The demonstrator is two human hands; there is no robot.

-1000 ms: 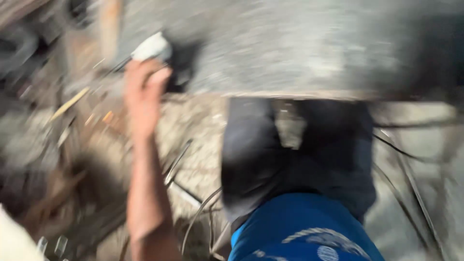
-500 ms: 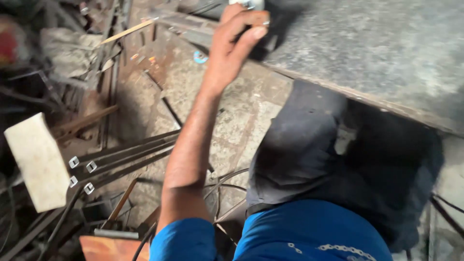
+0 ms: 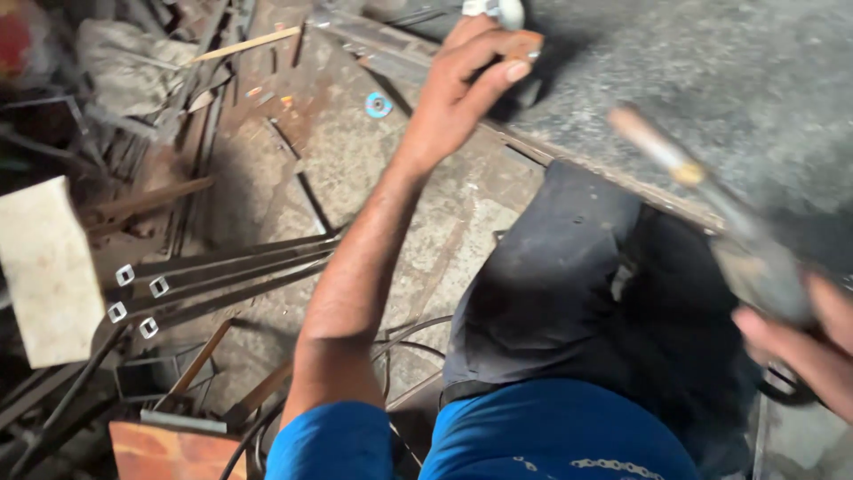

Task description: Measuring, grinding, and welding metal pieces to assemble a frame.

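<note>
left hand (image 3: 462, 89): pinching small rusty block (image 3: 520, 43) at the steel table (image 3: 711, 80) edge
right hand (image 3: 800, 342): gripping blurry welding holder (image 3: 711, 213)
risk: block could slip off edge, loose fingertip grip

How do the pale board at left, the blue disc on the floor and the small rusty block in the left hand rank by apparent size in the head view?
1. Pale board, clearly largest, though it lies nearer the camera.
2. Rusty block, held in the left hand.
3. Blue disc; it looks close to the block in size, so this order is unsure.

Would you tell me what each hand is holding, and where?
Left hand grips a small rusty block by its end; right hand holds a blurred tool by its handle.
</note>
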